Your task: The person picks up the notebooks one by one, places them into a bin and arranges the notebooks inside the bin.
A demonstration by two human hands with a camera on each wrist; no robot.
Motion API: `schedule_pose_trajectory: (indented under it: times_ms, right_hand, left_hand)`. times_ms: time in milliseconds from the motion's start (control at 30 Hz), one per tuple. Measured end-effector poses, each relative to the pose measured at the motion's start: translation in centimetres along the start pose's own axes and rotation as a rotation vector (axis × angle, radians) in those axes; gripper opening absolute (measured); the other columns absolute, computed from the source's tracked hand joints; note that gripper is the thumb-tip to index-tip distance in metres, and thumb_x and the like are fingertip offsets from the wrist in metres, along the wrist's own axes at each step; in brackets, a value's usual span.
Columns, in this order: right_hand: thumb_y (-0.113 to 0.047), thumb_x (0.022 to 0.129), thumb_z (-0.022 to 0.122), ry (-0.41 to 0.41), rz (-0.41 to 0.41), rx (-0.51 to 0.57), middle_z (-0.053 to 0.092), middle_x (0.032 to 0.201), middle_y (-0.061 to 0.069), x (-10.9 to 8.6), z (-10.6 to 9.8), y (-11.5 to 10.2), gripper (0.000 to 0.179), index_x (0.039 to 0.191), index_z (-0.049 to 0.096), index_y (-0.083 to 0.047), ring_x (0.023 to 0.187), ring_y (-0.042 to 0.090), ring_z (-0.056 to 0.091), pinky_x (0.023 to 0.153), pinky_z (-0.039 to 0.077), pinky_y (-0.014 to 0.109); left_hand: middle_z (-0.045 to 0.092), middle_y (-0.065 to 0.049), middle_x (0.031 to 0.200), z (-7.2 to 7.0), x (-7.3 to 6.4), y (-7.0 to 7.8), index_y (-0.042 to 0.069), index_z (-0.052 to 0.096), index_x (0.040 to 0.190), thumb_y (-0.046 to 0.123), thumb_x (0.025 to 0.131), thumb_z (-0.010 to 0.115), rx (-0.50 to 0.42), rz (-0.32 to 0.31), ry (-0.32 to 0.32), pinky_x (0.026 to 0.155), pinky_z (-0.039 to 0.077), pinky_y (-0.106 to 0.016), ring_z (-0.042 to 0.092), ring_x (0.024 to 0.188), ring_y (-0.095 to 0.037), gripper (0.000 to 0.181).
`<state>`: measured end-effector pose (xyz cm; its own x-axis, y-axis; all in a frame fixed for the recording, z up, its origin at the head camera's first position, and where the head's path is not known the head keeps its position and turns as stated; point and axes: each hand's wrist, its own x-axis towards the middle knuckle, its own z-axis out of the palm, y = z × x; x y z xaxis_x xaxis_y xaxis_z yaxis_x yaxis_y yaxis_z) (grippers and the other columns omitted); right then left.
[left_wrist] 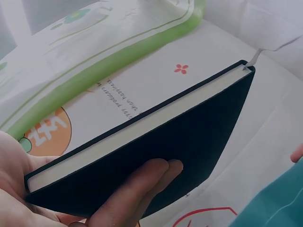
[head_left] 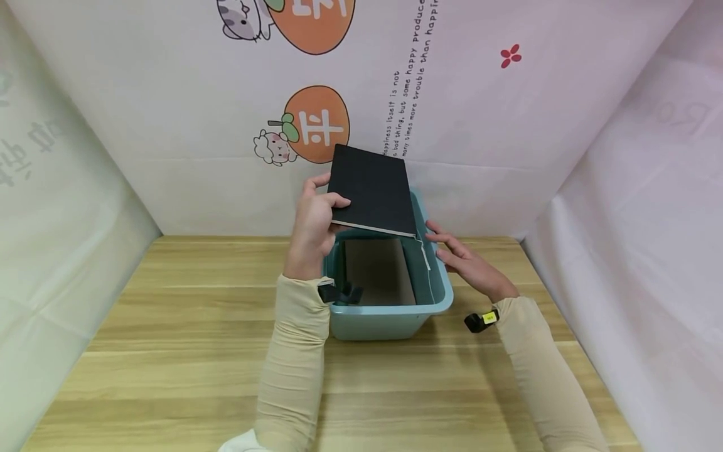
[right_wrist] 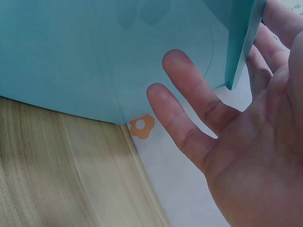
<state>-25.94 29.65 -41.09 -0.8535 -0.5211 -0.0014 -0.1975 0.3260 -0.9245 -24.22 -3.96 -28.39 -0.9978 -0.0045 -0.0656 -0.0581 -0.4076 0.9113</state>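
Observation:
My left hand (head_left: 312, 221) grips a black hardcover notebook (head_left: 374, 191) by its left edge, thumb on the upper cover and fingers spread beneath. The notebook is tilted above the back part of a teal plastic bin (head_left: 390, 310). In the left wrist view, its cream page block (left_wrist: 137, 130) shows between the covers. A thin pale ribbon bookmark (head_left: 425, 256) dangles from one corner toward the bin. Inside the bin lies another dark, flat book-like thing (head_left: 380, 271). At the bin's right rim is my right hand (head_left: 473, 269), its fingers extended and spread along the outer wall.
The bin stands on a wood-grain table (head_left: 214, 351), near its back edge. White printed cloth (head_left: 463, 113) with cartoon figures and lettering hangs behind the table, and pale cloth walls enclose both sides. Black straps with small devices (head_left: 481, 321) sit at both wrists.

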Motion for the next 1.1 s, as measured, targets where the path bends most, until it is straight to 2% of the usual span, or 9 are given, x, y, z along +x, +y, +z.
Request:
schedule_pose_trajectory:
  times_ms: [133,233,433,567,667,833,1100]
  right_hand:
    - [-0.035,0.112,0.039,-0.002,0.004,0.002,0.004,0.169,-0.028,0.0,0.0,0.0,0.045,0.156,0.037,-0.030,0.161,0.026,0.004,0.117,0.024,0.074]
    - [-0.036,0.112,0.039,-0.001,0.011,0.000,0.004,0.169,-0.029,0.1,0.0,0.1,0.044,0.156,0.037,-0.032,0.161,0.025,0.003,0.117,0.023,0.074]
    - [-0.036,0.111,0.040,-0.002,0.012,0.008,0.004,0.169,-0.028,0.1,0.0,0.0,0.044,0.155,0.037,-0.031,0.161,0.023,0.006,0.117,0.025,0.072]
    - [-0.036,0.111,0.040,-0.001,0.015,0.011,0.004,0.169,-0.028,0.1,0.1,-0.1,0.045,0.156,0.038,-0.030,0.161,0.022,0.005,0.118,0.025,0.071]
    - [-0.035,0.111,0.040,0.000,0.015,0.011,0.003,0.170,-0.027,0.1,0.0,-0.1,0.046,0.156,0.037,-0.029,0.162,0.024,0.003,0.119,0.023,0.072]
    - [-0.032,0.112,0.039,0.000,-0.001,0.015,0.003,0.171,-0.024,0.2,0.0,0.0,0.046,0.157,0.036,-0.025,0.162,0.026,0.003,0.117,0.028,0.069]
    - [-0.031,0.112,0.038,0.003,-0.002,0.009,0.002,0.171,-0.023,0.1,-0.1,0.0,0.047,0.158,0.035,-0.024,0.162,0.025,0.007,0.115,0.036,0.056]
  left_hand:
    - [0.057,-0.020,0.136,0.2,0.1,-0.4,0.015,0.040,0.146,-0.007,0.094,0.051,0.038,-0.020,0.004,0.060,0.062,-0.032,0.073,0.087,-0.022,0.057]
    - [0.055,-0.021,0.135,0.3,0.1,-0.8,0.015,0.039,0.146,-0.007,0.093,0.051,0.058,-0.037,-0.007,0.061,0.061,-0.032,0.072,0.083,-0.021,0.058]
    - [0.053,-0.021,0.138,0.4,0.2,-1.2,0.014,0.035,0.148,-0.005,0.093,0.050,0.083,-0.080,-0.026,0.068,0.061,-0.035,0.070,0.097,-0.029,0.060]
    - [0.053,-0.023,0.138,0.7,0.1,-1.4,0.014,0.032,0.149,-0.005,0.093,0.049,0.130,-0.094,-0.046,0.081,0.062,-0.047,0.070,0.105,-0.034,0.061]
    - [0.051,-0.023,0.141,0.9,0.1,-1.6,0.013,0.031,0.149,-0.003,0.094,0.049,0.152,-0.101,-0.064,0.094,0.058,-0.055,0.069,0.110,-0.037,0.060]
    - [0.047,-0.023,0.144,1.1,0.2,-1.9,0.013,0.028,0.150,-0.002,0.095,0.049,0.152,-0.127,-0.084,0.098,0.055,-0.058,0.066,0.116,-0.039,0.060]
    - [0.043,-0.022,0.147,1.5,0.2,-2.3,0.014,0.023,0.152,-0.001,0.096,0.047,0.176,-0.157,-0.075,0.100,0.054,-0.058,0.063,0.122,-0.040,0.063]
